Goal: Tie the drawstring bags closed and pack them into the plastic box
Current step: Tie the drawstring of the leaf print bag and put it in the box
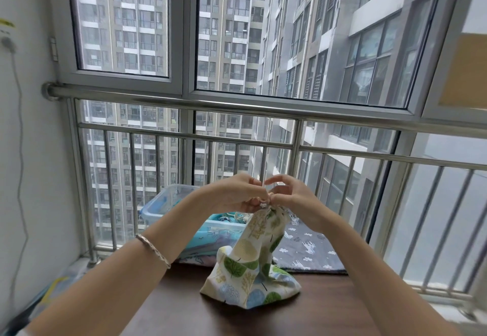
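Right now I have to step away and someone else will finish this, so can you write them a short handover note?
Left hand and right hand: both pinch the drawstring at the gathered neck of the leaf-print drawstring bag.
The bag stands on the dark table.
The clear plastic box sits behind the bag, to the left, by the railing. Teal fabric shows inside it, probably bags already packed.
Done: neck pulled closed.
Left: finish the knot (the fingers hide whether it is tied), then put this bag in the box.
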{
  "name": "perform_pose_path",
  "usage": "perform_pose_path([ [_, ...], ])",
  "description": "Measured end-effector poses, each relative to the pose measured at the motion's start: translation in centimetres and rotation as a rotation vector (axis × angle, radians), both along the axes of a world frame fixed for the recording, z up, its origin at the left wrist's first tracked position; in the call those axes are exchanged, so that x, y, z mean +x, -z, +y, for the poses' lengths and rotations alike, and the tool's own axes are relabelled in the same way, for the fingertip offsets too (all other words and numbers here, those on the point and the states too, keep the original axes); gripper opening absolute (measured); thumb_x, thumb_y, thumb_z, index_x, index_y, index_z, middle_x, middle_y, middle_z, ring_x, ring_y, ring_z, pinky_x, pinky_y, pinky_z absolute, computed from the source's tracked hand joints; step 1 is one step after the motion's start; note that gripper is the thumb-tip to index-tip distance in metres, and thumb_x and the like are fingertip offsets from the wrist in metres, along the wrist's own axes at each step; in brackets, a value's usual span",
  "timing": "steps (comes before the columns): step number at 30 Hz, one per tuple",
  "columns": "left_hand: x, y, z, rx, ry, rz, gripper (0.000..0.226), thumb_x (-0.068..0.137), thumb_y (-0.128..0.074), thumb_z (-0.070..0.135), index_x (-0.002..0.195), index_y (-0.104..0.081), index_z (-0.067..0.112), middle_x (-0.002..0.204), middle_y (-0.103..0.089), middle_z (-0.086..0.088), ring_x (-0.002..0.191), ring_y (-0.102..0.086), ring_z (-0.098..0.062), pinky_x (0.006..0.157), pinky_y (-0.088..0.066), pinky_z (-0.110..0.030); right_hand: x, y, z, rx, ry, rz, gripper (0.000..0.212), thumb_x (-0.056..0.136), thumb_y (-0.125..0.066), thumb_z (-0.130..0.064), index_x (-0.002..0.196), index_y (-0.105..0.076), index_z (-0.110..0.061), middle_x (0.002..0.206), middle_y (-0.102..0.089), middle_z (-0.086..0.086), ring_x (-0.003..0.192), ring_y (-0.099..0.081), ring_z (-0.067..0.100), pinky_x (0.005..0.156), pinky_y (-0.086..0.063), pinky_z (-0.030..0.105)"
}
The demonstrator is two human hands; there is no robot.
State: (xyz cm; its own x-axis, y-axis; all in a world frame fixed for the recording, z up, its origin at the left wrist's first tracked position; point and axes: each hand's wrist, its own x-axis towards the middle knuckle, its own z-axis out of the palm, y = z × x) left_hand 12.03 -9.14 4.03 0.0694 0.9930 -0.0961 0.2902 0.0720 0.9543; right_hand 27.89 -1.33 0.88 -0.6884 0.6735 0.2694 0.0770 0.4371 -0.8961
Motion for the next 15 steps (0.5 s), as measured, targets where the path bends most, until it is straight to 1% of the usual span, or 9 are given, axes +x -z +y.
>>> perform_pose_path([
  [1,-0.07,-0.01,-0.05,0.000,0.003,-0.003,0.012,0.085,-0.063,0.001,0.094,-0.055,0.003,0.084,-0.057,-0.008,0.076,-0.056,-0.016,0.077,-0.052,-0.026,0.06,-0.18,-0.04,0.025,-0.009,-0.038,0.027,0.077,-0.071,-0.012,0.104,-0.068,-0.016,0.094,-0.073,0.013,0.089,-0.069,0.023,0.084,-0.055,0.033],
  [2,-0.12,-0.02,-0.07,0.009,-0.010,0.011,0.014,0.085,-0.062,0.000,0.096,-0.054,0.003,0.085,-0.057,-0.008,0.077,-0.057,-0.016,0.077,-0.052,-0.026,0.08,-0.36,-0.13,0.055,-0.014,-0.077,0.023,0.080,-0.072,-0.009,0.100,-0.070,-0.019,0.094,-0.074,0.012,0.090,-0.070,0.022,0.083,-0.057,0.032],
  [3,-0.14,-0.01,-0.12,0.022,-0.029,0.033,0.017,0.085,-0.063,0.000,0.098,-0.053,0.004,0.086,-0.057,-0.008,0.077,-0.057,-0.016,0.076,-0.052,-0.026,0.06,-0.51,-0.25,0.094,-0.009,-0.117,0.018,0.082,-0.072,-0.009,0.095,-0.073,-0.021,0.092,-0.075,0.009,0.089,-0.071,0.019,0.082,-0.057,0.031],
  [5,-0.13,0.01,-0.17,0.045,-0.058,0.071,0.026,0.084,-0.064,-0.001,0.106,-0.051,0.005,0.087,-0.057,-0.008,0.076,-0.057,-0.015,0.074,-0.054,-0.025,0.03,-0.63,-0.39,0.166,0.016,-0.166,0.010,0.083,-0.073,-0.013,0.090,-0.074,-0.021,0.087,-0.076,0.006,0.086,-0.072,0.018,0.080,-0.058,0.031],
  [8,-0.35,0.08,-0.07,0.056,-0.065,0.108,0.036,0.084,-0.065,0.000,0.115,-0.047,0.005,0.094,-0.057,-0.010,0.081,-0.058,-0.017,0.079,-0.054,-0.027,0.09,-0.57,-0.45,0.190,0.033,-0.180,0.007,0.085,-0.070,-0.014,0.086,-0.074,-0.019,0.080,-0.074,0.001,0.079,-0.069,0.015,0.078,-0.057,0.029],
  [9,-0.41,0.13,-0.03,0.059,-0.062,0.120,0.035,0.084,-0.065,0.002,0.115,-0.048,0.006,0.095,-0.057,-0.011,0.082,-0.057,-0.018,0.079,-0.054,-0.027,0.12,-0.55,-0.44,0.164,0.032,-0.172,0.008,0.086,-0.069,-0.013,0.083,-0.074,-0.019,0.077,-0.072,0.000,0.077,-0.066,0.014,0.078,-0.054,0.028],
  [11,-0.55,0.23,0.00,0.076,-0.054,0.128,0.030,0.084,-0.066,0.005,0.111,-0.053,0.005,0.091,-0.058,-0.009,0.077,-0.055,-0.015,0.074,-0.053,-0.024,0.01,-0.58,-0.40,0.049,0.030,-0.115,0.009,0.084,-0.069,-0.017,0.076,-0.073,-0.017,0.076,-0.067,0.003,0.079,-0.060,0.016,0.082,-0.047,0.031],
  [13,-0.63,0.39,0.03,0.117,-0.057,0.151,0.014,0.085,-0.066,0.009,0.098,-0.062,0.005,0.083,-0.059,-0.005,0.070,-0.054,-0.011,0.072,-0.052,-0.023,-0.18,-0.54,-0.33,-0.124,0.006,-0.024,0.010,0.073,-0.069,-0.021,0.067,-0.072,-0.014,0.078,-0.064,0.007,0.082,-0.055,0.020,0.083,-0.043,0.034],
  [15,-0.70,0.49,0.05,0.161,-0.077,0.190,0.003,0.086,-0.066,0.011,0.086,-0.066,0.008,0.081,-0.061,-0.005,0.073,-0.056,-0.012,0.077,-0.054,-0.025,-0.19,-0.42,-0.23,-0.316,-0.067,0.061,0.011,0.069,-0.068,-0.020,0.064,-0.070,-0.010,0.076,-0.061,0.007,0.079,-0.051,0.019,0.079,-0.041,0.033],
])
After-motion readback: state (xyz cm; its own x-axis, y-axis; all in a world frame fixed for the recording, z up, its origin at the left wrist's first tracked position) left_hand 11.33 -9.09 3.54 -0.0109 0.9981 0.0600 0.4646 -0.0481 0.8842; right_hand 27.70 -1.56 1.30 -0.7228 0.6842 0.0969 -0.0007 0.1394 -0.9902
